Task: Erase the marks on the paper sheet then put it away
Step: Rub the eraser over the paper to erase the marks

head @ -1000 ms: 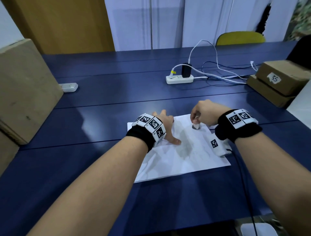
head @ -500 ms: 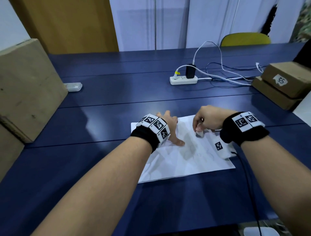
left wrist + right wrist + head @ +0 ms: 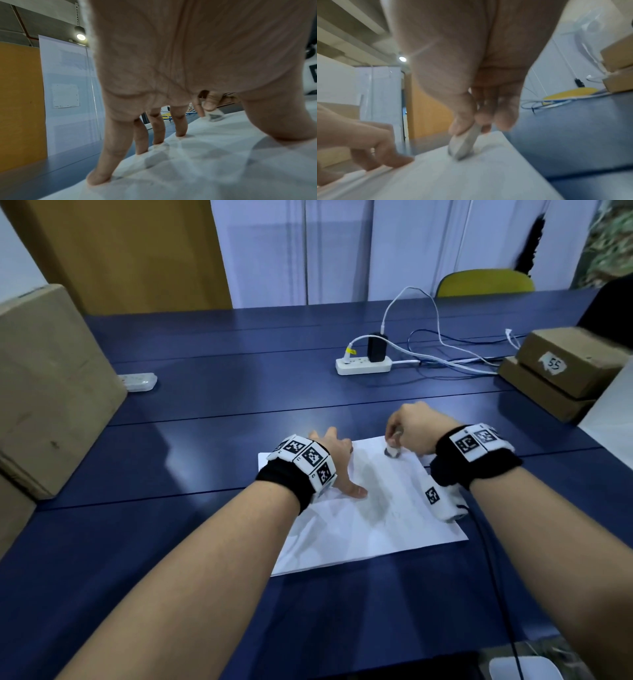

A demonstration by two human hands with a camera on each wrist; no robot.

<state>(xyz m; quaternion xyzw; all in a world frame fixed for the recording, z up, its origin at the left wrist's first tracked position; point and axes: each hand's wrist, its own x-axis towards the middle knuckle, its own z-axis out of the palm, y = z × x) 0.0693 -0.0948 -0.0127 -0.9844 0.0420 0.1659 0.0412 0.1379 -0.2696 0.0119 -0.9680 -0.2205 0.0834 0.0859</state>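
Observation:
A white paper sheet (image 3: 363, 529) lies on the blue table, creased, with faint grey smudges near its middle. My left hand (image 3: 337, 463) presses down on its far left part with straight, spread fingers (image 3: 180, 127). My right hand (image 3: 411, 429) pinches a small white eraser (image 3: 392, 451) with a grey tip, between thumb and fingers (image 3: 462, 121). The eraser (image 3: 462, 144) touches the paper (image 3: 471, 175) near its far right corner. From the left wrist view the eraser (image 3: 215, 115) shows beyond my fingers.
A white power strip (image 3: 363, 364) with a black charger and cables lies farther back. Cardboard boxes stand at the left (image 3: 51, 392) and right (image 3: 565, 371). A white device (image 3: 138, 381) lies at the left. A yellow chair (image 3: 486, 282) is behind the table.
My right hand has rubbed the eraser back and forth near the paper's far right corner; it now sits slightly farther back. The left hand still holds the sheet down.

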